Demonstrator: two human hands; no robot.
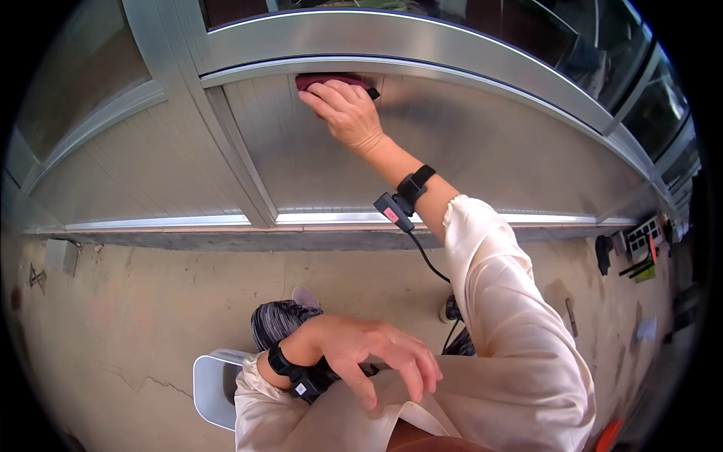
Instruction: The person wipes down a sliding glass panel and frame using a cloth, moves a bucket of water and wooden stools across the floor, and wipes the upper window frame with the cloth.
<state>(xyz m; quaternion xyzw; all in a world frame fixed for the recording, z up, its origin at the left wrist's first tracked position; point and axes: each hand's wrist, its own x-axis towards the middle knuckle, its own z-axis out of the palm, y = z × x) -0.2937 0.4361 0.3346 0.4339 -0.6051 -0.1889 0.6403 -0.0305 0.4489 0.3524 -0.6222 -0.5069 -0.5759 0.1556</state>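
Note:
A dark red cloth point(328, 80) lies against the top of a metal panel point(482, 143), just under the frame's rail. My right hand point(348, 113) presses on the cloth with its fingers bent over it, and a small black piece shows beside the fingers. Over my lap, my left hand point(380, 352) hangs in the air with its fingers apart and holds nothing. Each wrist wears a black strap with a small device, and a cable runs from the one on the right arm.
A light grey bucket point(215, 388) stands at my left side on the concrete floor point(151, 316). At the far left is a grey block point(62, 256). Several items lie at the right, among them a dark crate point(645, 236). Window glass point(520, 38) is above the panel.

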